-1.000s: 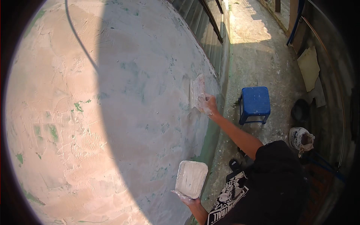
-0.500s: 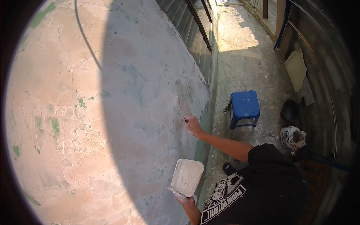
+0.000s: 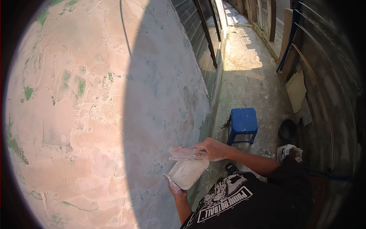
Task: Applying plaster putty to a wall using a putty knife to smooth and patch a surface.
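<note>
Scraper (image 3: 183, 153) juts left from the right grip (image 3: 212, 149) pinching it, at the rim of a tray (image 3: 188, 174) the left grip (image 3: 175, 187) clasps.

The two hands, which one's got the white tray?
The left hand, lower in the picture: it holds the white tray, while the right hand holds the flat, wide scraper.

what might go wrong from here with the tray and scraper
The tray seems supported only by the left hand near its lower end, so pressure from the scraper at the opposite end might tip it.

White paste smeared on the left hand could make its hold slippery.

The blue stool stands near the person's foot, so a step that way might catch it.
</note>
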`<control>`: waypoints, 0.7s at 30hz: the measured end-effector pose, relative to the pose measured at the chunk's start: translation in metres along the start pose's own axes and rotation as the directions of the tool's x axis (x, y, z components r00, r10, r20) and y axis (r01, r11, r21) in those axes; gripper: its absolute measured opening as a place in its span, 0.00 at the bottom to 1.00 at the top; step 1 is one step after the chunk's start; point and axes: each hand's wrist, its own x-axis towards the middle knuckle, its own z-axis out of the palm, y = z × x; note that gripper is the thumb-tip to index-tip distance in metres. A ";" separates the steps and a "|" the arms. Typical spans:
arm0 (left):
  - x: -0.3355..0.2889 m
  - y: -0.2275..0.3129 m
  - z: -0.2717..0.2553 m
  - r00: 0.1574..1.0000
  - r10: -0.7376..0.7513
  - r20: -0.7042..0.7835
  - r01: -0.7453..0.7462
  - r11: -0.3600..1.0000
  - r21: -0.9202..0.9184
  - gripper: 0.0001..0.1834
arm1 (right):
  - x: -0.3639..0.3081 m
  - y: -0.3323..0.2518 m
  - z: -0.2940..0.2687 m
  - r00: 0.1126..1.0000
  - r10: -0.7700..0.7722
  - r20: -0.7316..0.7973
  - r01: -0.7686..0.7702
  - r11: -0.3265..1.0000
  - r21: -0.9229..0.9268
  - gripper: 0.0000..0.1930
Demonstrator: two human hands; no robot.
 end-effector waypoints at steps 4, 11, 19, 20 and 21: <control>0.004 0.000 -0.004 0.996 0.021 0.081 -0.018 0.999 -0.045 0.36 | -0.009 -0.032 0.030 0.930 -0.020 0.367 0.189 0.883 -0.429 0.14; -0.006 0.005 -0.016 0.997 0.030 0.072 -0.022 0.994 -0.106 0.36 | -0.028 -0.040 0.064 0.864 -0.081 0.497 0.362 0.787 -0.500 0.16; -0.025 0.018 -0.023 0.990 -0.014 0.143 0.040 0.982 -0.182 0.35 | -0.026 -0.064 0.067 0.860 -0.100 0.500 0.377 0.785 -0.492 0.16; -0.022 0.014 -0.029 0.991 0.011 0.134 0.008 0.989 -0.145 0.35 | -0.029 -0.065 0.071 0.851 -0.088 0.517 0.398 0.751 -0.528 0.17; -0.019 0.012 -0.033 0.991 0.041 0.129 -0.027 0.994 -0.106 0.35 | -0.029 -0.066 0.074 0.834 -0.098 0.543 0.423 0.745 -0.516 0.17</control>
